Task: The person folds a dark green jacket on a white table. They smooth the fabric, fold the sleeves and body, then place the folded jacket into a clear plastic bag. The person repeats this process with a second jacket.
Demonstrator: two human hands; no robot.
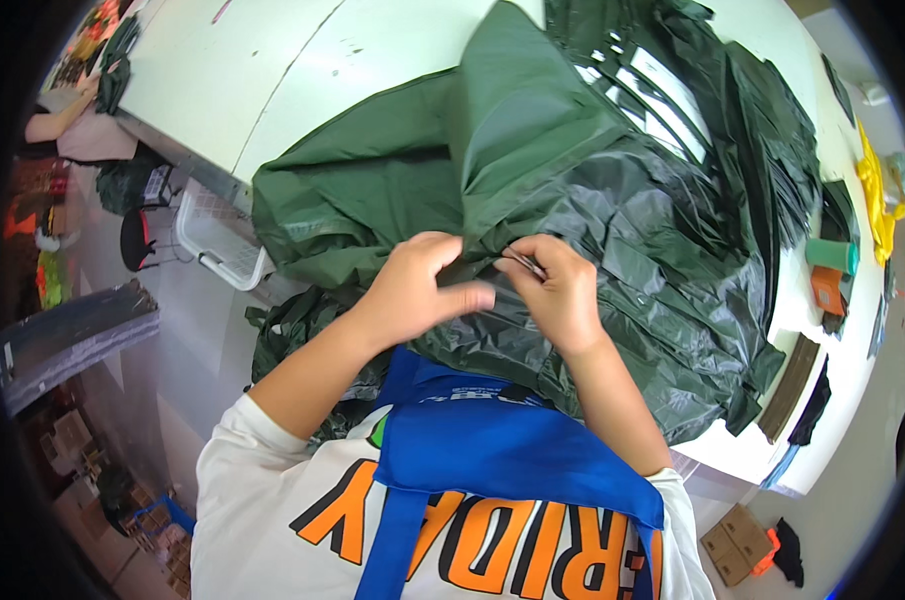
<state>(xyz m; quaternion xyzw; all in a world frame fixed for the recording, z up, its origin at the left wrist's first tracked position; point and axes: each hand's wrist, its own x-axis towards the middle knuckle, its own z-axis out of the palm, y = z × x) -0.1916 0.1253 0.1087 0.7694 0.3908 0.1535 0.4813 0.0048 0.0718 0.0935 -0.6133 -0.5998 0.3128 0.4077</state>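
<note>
A large dark green sheet of coated fabric (372, 195) lies bunched in front of me, with its shiny side (642, 255) turned up on the right. My left hand (417, 290) rests against the fabric's gathered edge, thumb stretched out and apart from the bent fingers, whose tips are partly hidden. Close beside it, my right hand (560, 295) is closed in a pinch at the same edge. Between its thumb and forefinger shows a small, thin metallic piece (525, 263); its exact kind I cannot make out.
More dark green fabric (772, 150) is heaped on the white table (302, 60). A green and orange roll (832, 257) and yellow cloth (877, 195) lie right. A white basket (217, 235) stands left below the table edge. Another person's arm (60, 120) shows far left.
</note>
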